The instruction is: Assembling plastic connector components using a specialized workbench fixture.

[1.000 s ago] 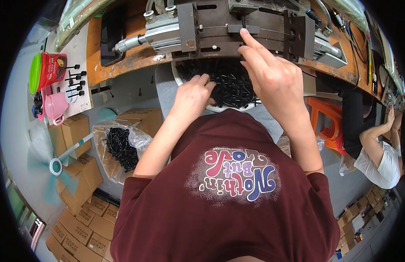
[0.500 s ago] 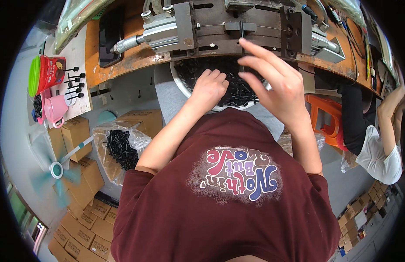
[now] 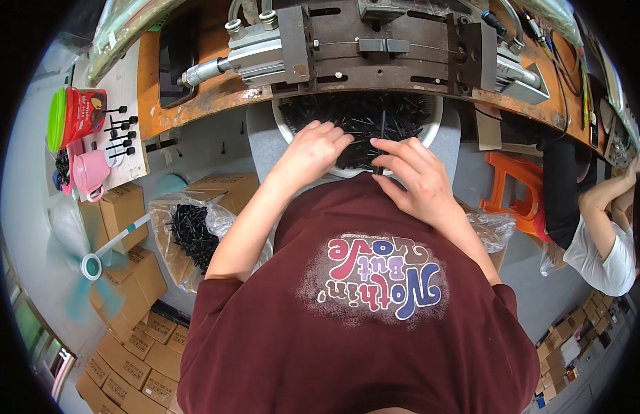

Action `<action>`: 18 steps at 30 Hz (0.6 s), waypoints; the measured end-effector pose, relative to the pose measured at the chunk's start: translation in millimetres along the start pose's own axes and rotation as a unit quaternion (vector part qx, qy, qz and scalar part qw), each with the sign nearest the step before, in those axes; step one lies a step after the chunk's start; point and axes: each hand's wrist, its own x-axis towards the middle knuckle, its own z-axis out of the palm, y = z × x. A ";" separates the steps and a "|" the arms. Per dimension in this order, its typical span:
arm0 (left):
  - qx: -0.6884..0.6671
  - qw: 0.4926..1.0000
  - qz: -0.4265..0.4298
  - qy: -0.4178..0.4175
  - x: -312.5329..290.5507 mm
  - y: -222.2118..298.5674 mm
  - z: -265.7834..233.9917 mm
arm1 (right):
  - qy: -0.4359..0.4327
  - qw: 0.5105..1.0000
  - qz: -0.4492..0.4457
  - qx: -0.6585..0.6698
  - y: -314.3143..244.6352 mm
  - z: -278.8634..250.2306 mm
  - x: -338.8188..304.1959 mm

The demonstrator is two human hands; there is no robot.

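A white basket (image 3: pixel 436 124) full of thin black rod-like parts (image 3: pixel 402 114) sits just below the bench's front edge. My right hand (image 3: pixel 420 179) is over its near right side, thumb and fingers pinching one upright black rod (image 3: pixel 382 125). To the left, my left hand (image 3: pixel 311 153) is curled over the basket's near left part; its fingertips are closed, and what they may hold is hidden among the dark parts. Beyond both hands, a metal fixture (image 3: pixel 333 65) is mounted on the bench, with a small dark block (image 3: pixel 383 45) at its middle and a thin wire across it.
Pneumatic cylinders (image 3: pixel 261 58) flank the fixture on the wooden bench (image 3: pixel 154 117). A phone-like dark slab (image 3: pixel 177 58) lies at left. Nearby are a pink cup (image 3: pixel 89 171), a bag of black parts (image 3: pixel 192 234), a fan (image 3: pixel 91 267), an orange stool (image 3: pixel 516 186) and another person's arm (image 3: pixel 603 200).
My right hand has come down from the fixture's middle block toward me, bringing the black rod over the basket. My left hand has shifted slightly left.
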 end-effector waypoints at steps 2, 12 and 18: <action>-0.037 0.998 -0.039 -0.014 -8.1 1.5 -15.6 | 0.013 1.000 0.025 -0.009 7.4 8.3 -2.6; -0.404 0.874 -0.263 0.062 -17.2 42.6 -68.3 | 0.067 0.728 0.344 0.590 11.3 11.8 15.6; -0.417 0.888 -0.164 0.105 -10.9 63.9 -85.3 | 0.035 0.727 0.339 0.596 -1.3 -13.1 26.1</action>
